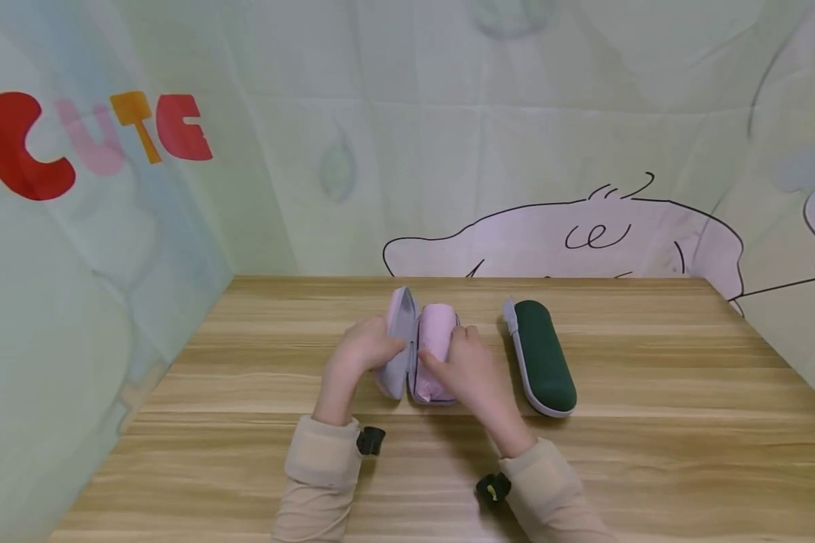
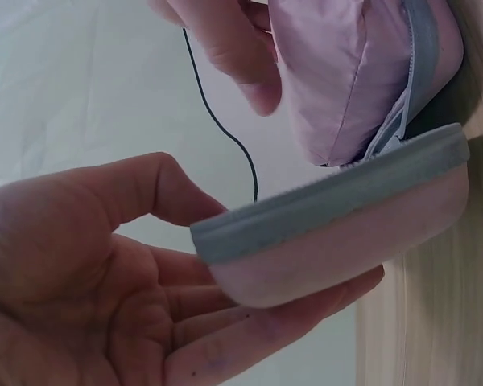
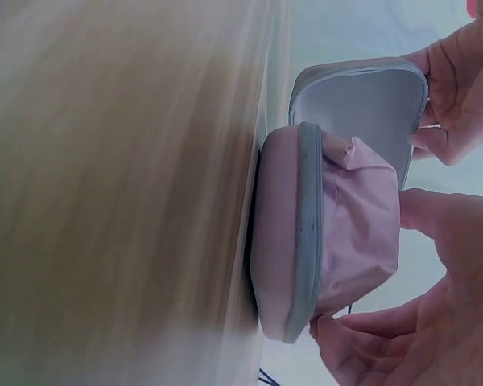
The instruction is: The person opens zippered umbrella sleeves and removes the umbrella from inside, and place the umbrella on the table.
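A pink zip case (image 3: 278,225) with a grey rim lies unzipped on the table. Its lid (image 1: 399,343) stands raised on the left side. My left hand (image 1: 363,348) holds that lid, thumb at the rim and fingers behind the outer shell, as the left wrist view shows. Inside the lower half sits a pink rolled fabric bundle (image 1: 438,328), bulging above the rim. My right hand (image 1: 474,371) grips the bundle, with the thumb on its upper side and the fingers along its right side. The bundle's underside is hidden in the case.
A dark green case (image 1: 545,354) with a grey edge lies to the right of the right hand. The wooden table (image 1: 231,392) ends at a printed cloth backdrop (image 1: 299,151) behind and at the left. Black bands (image 1: 370,440) are on both wrists.
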